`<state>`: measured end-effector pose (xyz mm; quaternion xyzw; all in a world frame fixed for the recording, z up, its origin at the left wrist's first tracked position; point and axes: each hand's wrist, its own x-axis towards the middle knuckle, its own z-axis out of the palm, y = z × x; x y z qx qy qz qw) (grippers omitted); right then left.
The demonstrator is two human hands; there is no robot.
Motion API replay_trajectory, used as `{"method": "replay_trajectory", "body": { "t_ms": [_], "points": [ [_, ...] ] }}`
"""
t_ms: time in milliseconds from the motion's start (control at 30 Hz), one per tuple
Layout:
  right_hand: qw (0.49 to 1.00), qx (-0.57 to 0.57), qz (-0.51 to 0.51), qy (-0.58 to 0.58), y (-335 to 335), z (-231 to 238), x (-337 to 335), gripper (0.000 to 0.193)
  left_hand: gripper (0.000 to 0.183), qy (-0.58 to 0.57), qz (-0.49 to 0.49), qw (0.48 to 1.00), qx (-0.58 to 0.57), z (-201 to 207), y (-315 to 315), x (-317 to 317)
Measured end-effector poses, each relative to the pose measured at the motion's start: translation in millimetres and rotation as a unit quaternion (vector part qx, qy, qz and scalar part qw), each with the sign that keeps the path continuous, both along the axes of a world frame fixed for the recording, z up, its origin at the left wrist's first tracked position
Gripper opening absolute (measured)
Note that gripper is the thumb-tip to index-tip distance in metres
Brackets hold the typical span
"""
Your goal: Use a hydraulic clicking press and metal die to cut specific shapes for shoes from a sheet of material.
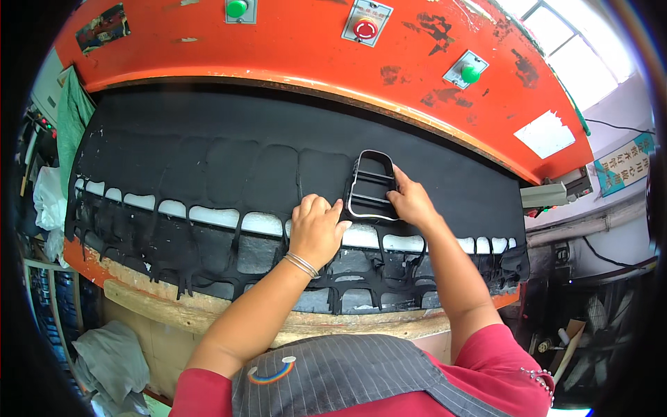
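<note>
A cutting die (375,215), a dark metal frame with a bright lower edge, rounded corners and crossbars, stands on the black sheet (438,174). My right hand (413,198) grips its right side, fingers over the wall and thumb near a crossbar. Just left of the die, my left hand (316,226) rests on the sheet with its fingers bent, index finger and thumb apart, close to the die's lower left corner. Several rounded outlines (250,174) mark the sheet to the left. Ragged black strips (236,243) hang along its near side around pale gaps.
Behind the sheet rises an orange machine beam (292,48) with a red push button (365,28), a green button (470,74) and another green button (237,8). A worn wooden board (167,309) runs along the near edge. Grey cloth (111,358) lies at the lower left.
</note>
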<state>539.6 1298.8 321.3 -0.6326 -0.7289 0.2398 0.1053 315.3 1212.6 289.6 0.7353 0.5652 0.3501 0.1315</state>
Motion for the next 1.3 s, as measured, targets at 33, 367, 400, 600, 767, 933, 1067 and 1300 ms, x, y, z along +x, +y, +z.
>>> {"method": "replay_trajectory", "body": {
  "t_ms": [33, 367, 400, 600, 767, 933, 1067, 1300],
  "points": [
    [1.000, -0.004, 0.003, 0.001, -6.9, 7.4, -10.9, 0.067, 0.041, 0.004, 0.002, 1.000, 0.005, -1.7, -0.3, -3.5],
    [0.973, 0.183, 0.141, -0.005, -29.5, -20.9, 3.2, 0.087, 0.033, 0.003, 0.003, 1.000, 0.006, -0.2, 9.2, -3.2],
    [0.972, 0.187, 0.142, 0.001, -29.5, -18.5, 2.5, 0.081, 0.033, 0.004, 0.002, 1.000, 0.003, 0.3, 8.7, -3.6],
    [0.968, 0.204, 0.148, 0.008, -25.2, -16.8, 4.4, 0.077, 0.032, 0.022, 0.002, 1.000, 0.019, 7.2, 11.8, -3.7],
    [0.961, 0.237, 0.127, 0.063, -43.4, 33.0, 7.7, 0.095, 0.037, -0.179, 0.011, 0.983, -0.045, 8.8, 7.7, -32.0],
    [0.835, 0.406, -0.078, 0.363, -3.6, 117.8, 39.0, 0.045, 0.017, -0.043, 0.247, 0.876, 0.413, 133.4, 75.6, -119.5],
    [0.860, 0.394, -0.143, 0.291, 8.5, 154.3, 35.2, 0.037, 0.028, -0.022, 0.149, 0.948, 0.282, 180.9, 88.3, -179.2],
    [0.985, 0.058, 0.159, 0.015, -129.3, 50.1, 10.3, 0.062, 0.028, -0.105, -0.015, 0.966, -0.235, 89.9, -39.4, -41.5]
  ]
}}
